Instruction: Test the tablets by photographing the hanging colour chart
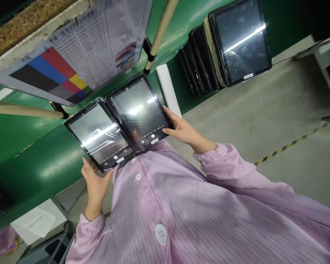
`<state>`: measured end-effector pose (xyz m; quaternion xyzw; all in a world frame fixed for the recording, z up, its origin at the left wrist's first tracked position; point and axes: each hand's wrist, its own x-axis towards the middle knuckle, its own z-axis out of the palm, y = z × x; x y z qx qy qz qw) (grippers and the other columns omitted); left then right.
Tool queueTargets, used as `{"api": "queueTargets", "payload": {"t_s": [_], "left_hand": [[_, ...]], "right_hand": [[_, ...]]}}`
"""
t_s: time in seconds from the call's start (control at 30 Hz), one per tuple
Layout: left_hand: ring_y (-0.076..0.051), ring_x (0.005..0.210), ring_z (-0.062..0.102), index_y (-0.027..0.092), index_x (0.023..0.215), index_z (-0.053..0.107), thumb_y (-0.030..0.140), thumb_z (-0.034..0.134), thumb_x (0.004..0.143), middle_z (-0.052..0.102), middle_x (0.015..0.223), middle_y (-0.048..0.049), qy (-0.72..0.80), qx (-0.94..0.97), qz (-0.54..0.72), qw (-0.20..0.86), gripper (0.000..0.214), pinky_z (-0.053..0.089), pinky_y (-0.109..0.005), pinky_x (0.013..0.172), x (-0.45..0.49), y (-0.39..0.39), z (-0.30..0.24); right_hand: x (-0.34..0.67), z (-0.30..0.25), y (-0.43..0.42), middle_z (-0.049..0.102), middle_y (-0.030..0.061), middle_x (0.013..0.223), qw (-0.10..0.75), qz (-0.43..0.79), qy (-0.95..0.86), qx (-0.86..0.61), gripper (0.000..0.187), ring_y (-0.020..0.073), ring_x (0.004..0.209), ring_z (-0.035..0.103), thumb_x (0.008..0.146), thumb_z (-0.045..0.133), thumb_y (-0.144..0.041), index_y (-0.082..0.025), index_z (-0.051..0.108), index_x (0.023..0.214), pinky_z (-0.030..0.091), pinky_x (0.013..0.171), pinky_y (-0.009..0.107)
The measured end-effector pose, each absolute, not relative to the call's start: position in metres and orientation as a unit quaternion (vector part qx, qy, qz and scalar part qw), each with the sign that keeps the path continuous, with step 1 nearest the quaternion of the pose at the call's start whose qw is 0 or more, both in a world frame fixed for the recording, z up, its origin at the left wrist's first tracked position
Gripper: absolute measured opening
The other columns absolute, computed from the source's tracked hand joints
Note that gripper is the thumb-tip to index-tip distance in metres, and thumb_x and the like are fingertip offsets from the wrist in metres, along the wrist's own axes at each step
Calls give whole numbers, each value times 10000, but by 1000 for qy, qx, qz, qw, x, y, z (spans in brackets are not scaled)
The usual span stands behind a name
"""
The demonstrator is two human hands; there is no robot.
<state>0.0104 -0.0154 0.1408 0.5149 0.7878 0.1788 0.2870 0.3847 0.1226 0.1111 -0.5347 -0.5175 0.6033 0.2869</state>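
Observation:
Two black-framed tablets lie side by side in front of my pink striped coat, their long edges touching. Both screens are lit and show what looks like a camera app. My left hand [95, 183] grips the lower outer corner of the left tablet [96, 132], thumb at its bottom edge and fingers partly hidden behind it. At the outer edge of the right tablet [137, 106], my right hand [183, 130] closes with the thumb on the front, fingers along the side. Just beyond them hangs a printed test chart [79, 51] with colour blocks and text.
A stack of tablets [243, 40] stands on the green bench [44, 161] at the upper right, near a white foam strip [169, 90]. Beige poles [162, 29] hold the chart's shelf. Papers [41, 222] lie at lower left, with part of another person's sleeve [1, 240].

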Motion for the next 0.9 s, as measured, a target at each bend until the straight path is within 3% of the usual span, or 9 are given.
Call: {"api": "queueTargets", "payload": {"t_s": [0.13,0.3,0.4,0.47,0.57,0.67,0.77,0.9], "left_hand": [[-307,1119,633,189,1614,164,512,900,619,565,1260,-166,797,421,238,363,1279,505,-524,1033,0,-13,137],[-238,1038,678,222,1518,370,464,915,619,672,1113,-90,759,308,333,467,1078,532,-421,993,-11,-16,138],[-212,873,696,228,1235,627,574,921,548,712,1027,-73,691,239,422,537,825,586,-313,761,-16,-12,128],[-203,789,689,221,1082,701,722,812,613,728,983,-70,683,180,472,528,696,578,-290,646,-19,-3,119],[-206,919,706,237,1044,741,652,746,755,748,1072,-47,724,135,523,429,506,586,-269,708,-22,14,110],[-191,928,709,219,1070,756,494,779,777,761,1080,-28,733,185,538,374,403,568,-223,706,-23,27,117],[-204,854,721,184,1099,750,454,800,744,771,1045,-53,695,239,551,396,449,574,-245,675,-16,34,135],[-229,765,735,152,1118,738,374,885,614,776,915,-74,633,269,587,427,570,603,-311,668,-3,36,155]], "right_hand": [[389,112,124,270,12,1668,287,631,-514,-505,1018,266,1544,278,775,791,-437,-304,245,1624,206,1290,470],[391,112,127,371,43,1623,300,611,-509,-526,911,303,1498,372,790,772,-477,-307,361,1585,263,1267,526],[400,103,133,471,47,1563,300,563,-547,-542,772,323,1426,478,822,735,-522,-339,466,1522,333,1230,568],[403,99,137,528,48,1517,326,499,-586,-549,688,325,1367,542,854,703,-522,-374,497,1494,398,1186,579],[394,103,134,609,53,1420,414,292,-643,-575,633,334,1279,604,870,691,-482,-427,511,1474,481,1099,584],[368,121,114,673,28,1274,451,125,-696,-544,494,322,1165,650,912,619,-490,-509,559,1402,532,1019,571],[334,140,94,689,-8,1210,462,150,-766,-422,535,284,1087,680,927,616,-405,-573,501,1421,584,955,519],[293,152,90,684,10,1242,435,220,-821,-297,493,302,1128,667,912,635,-412,-503,576,1393,562,998,563]]}}
